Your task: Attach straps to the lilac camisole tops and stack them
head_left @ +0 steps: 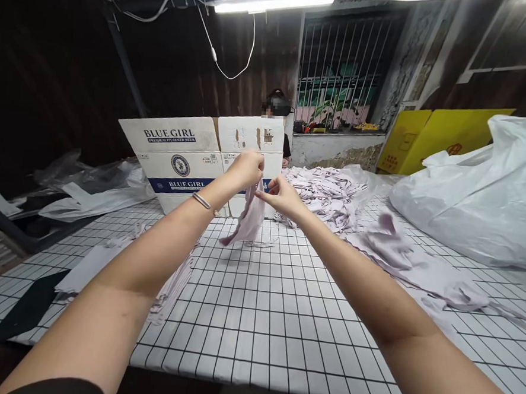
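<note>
A pale lilac fabric piece (pixel 249 217) hangs above the checked tablecloth in front of me. My left hand (pixel 247 167) pinches its upper end, with the fingers closed. Beside it, my right hand (pixel 281 197) has thumb and fingertips closed at the cloth's right edge. A stack of similar lilac fabric pieces (pixel 178 284) lies on the table, partly hidden under my left forearm. To the right, loose lilac fabric (pixel 413 260) is spread out in folds.
A printed cardboard box (pixel 184 137) stands upright at the table's back. Behind it is a person (pixel 278 103). A heap of lilac fabric (pixel 323 192) lies right of the box. White plastic bags (pixel 473 186) bulge at the right; a dark sheet (pixel 28 307) lies front left.
</note>
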A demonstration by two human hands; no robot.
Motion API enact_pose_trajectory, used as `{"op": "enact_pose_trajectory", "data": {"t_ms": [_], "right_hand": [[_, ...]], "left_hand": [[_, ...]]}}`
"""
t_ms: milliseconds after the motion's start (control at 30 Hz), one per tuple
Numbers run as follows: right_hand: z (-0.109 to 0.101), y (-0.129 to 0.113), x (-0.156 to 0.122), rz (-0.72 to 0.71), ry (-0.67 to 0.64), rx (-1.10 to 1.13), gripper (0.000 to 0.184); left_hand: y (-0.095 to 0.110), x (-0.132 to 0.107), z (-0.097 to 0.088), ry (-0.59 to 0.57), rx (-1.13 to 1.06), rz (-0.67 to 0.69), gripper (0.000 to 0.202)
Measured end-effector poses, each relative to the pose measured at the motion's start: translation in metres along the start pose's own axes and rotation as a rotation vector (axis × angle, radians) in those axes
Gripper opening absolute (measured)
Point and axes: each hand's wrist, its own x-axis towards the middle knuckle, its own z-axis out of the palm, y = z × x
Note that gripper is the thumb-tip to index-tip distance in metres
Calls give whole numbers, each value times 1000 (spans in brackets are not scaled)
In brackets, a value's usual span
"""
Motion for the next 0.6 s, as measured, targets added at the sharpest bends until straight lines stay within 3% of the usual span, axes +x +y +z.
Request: {"op": "enact_pose_trajectory", "data": {"t_ms": [100,233,300,367,500,600], "right_hand": [[2,1,-3,5,-29,-51,46],[-1,5,-5,7,32,-222,20],[-8,11,-4,0,68,-366,7],[-21,18,-4,0,110,-457,7],[-63,39,-2,71,243,-453,13],[-98,62,2,100,270,-614,17]], "left_hand": [[4,-7,-1,-25,5,5,25],[19,-16,3,-34,33,2,25],[25,-20,6,-8,64,3,27],[23,-24,11,45,94,-9,32],[-4,-32,30,92,77,-105,30],[-35,-33,46,-72,-55,-280,24]]}}
